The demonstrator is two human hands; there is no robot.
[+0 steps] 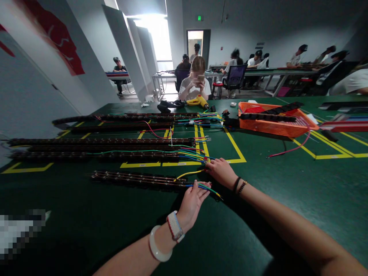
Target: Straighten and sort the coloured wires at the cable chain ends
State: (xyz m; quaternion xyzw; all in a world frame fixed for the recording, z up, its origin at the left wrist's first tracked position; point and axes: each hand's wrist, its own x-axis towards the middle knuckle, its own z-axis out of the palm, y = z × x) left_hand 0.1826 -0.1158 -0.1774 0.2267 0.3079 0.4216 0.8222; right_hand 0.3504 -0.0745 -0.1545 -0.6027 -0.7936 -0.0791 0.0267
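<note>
- Two bare hands are working at the right end of one wired strip. The left hand [191, 207], the nearer, is lying against the blue and green leads [213, 190], probably steadying them. Its fingers are extending almost straight beside the thumb; whether they are pinching, I cannot tell.
- That near strip [138, 179] is lying flat on the green table [301, 180], its wire ends pointing right, presumably so that they are facing the hands.
- Slightly farther, the right hand [222, 173] is curling its fingers, apparently gripping the end of the yellow lead [188, 173]. The lead is arching away from the others, which is likely setting it apart.
- Beyond, on the left, more wired strips [86, 155] are lying in rows with their leads pointing right, seemingly for keeping the ends together.
- Yellow tape [333, 156] is outlining areas on the table, perhaps marking places for strips.
- Farther right, an orange basket [267, 127] is bearing dark strips that are sticking past its rim, probably being too long for it.
- Near the far edge, a yellow heat gun [198, 101] is lying in front of a seated co-worker [184, 87], perhaps resting there for easy reach.
</note>
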